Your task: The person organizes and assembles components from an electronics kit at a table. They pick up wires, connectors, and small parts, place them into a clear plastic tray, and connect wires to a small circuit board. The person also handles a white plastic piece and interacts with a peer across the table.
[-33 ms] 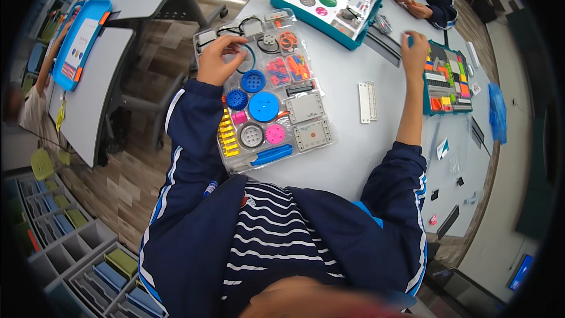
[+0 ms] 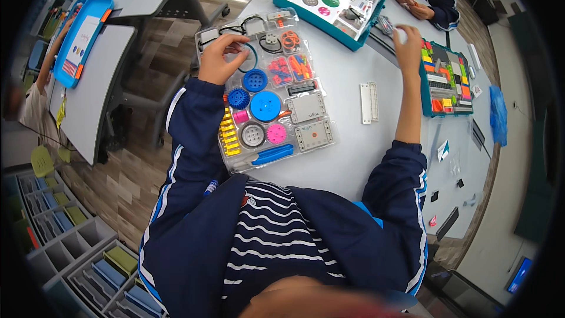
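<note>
My left hand (image 2: 220,59) rests over the upper left of a clear-covered parts tray (image 2: 322,85). Its fingers are curled beside a thin teal loop (image 2: 256,59); whether they grip it I cannot make out. The tray holds blue wheels (image 2: 265,106), a grey wheel (image 2: 253,135), a pink disc (image 2: 276,133), orange rubber bands (image 2: 290,40), yellow pieces (image 2: 229,135) and grey modules (image 2: 306,108). My right hand (image 2: 408,50) hovers at the right, between black strips (image 2: 382,45) and a box of coloured pieces. Its fingers are curled around a pale patch that is too unclear to name.
A teal bin (image 2: 353,39) with a printed parts sheet stands at the far side. A white perforated piece (image 2: 369,103) lies mid-table. To the right are the box of coloured pieces (image 2: 447,79) and a blue bag (image 2: 498,115). Across the table another person's hands (image 2: 412,1) rest.
My right hand has shifted a little left and its fingers have turned. My left hand and the tray look the same.
</note>
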The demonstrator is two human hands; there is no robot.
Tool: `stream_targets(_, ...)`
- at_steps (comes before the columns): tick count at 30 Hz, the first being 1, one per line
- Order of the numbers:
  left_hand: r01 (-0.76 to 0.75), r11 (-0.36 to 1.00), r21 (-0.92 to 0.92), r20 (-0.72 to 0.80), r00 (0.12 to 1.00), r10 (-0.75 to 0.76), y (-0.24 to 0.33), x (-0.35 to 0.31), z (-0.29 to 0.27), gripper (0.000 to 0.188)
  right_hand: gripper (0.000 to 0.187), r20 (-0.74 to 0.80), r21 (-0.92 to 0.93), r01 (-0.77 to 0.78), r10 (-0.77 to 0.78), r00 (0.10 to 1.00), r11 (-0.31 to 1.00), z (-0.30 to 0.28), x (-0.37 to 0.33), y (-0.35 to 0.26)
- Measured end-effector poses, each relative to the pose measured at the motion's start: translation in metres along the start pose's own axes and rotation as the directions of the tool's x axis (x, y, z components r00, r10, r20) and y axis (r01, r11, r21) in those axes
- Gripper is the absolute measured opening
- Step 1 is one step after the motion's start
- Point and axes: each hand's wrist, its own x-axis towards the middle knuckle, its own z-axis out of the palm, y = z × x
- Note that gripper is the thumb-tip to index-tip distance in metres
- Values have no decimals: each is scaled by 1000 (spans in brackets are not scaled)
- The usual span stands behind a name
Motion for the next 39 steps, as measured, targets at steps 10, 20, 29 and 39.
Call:
stream_targets(10, 83, 992, -94, -52, 995, -88, 5, -5, -9, 24, 38, 409, -105, 1, 42, 912, 994, 87, 45, -93)
stream_targets(20, -51, 997, 56, -188, 980, 61, 3, -3, -10, 25, 38, 402, 701, -293, -21, 915, 650, 29, -3, -183)
stream_targets(29, 186, 827, -531, 64, 982, -180, 15, -8, -28, 25, 48, 424, 777, -199, -263, 867, 597, 5, -32, -286)
stream_targets(39, 274, 781, -561, 249, 956, -157, 15, -10, -18, 38, 43, 274, 771, -52, -257, 927, 634, 18, -48, -312)
